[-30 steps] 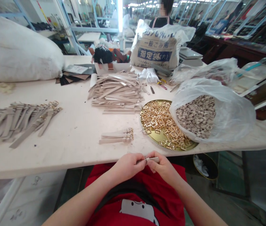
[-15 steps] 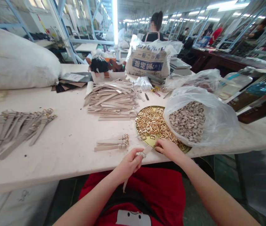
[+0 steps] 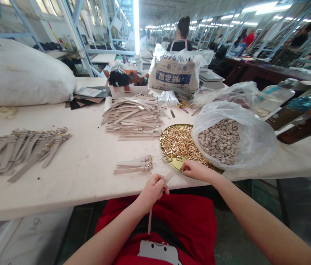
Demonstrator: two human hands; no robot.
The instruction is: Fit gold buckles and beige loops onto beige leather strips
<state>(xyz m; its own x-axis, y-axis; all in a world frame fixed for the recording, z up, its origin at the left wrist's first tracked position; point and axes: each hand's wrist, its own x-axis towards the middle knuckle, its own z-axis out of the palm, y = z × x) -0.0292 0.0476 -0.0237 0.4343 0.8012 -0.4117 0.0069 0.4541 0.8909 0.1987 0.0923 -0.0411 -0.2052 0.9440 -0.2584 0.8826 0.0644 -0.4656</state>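
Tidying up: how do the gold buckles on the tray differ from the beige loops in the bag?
The gold buckles are shiny metal frames; the beige loops are matte rings. The buckles lie on a round tray; the loops inside a clear plastic bag. Both lie heaped.

The head-worn view looks forward and down from above the person's chest: the red T-shirt (image 3: pixel 155 221) fills the bottom edge, the left hand (image 3: pixel 153 191) and right hand (image 3: pixel 198 171) sit close at lower center, and the white workbench (image 3: pixel 70 187) runs away toward the factory aisle (image 3: pixel 207 36) at the top.
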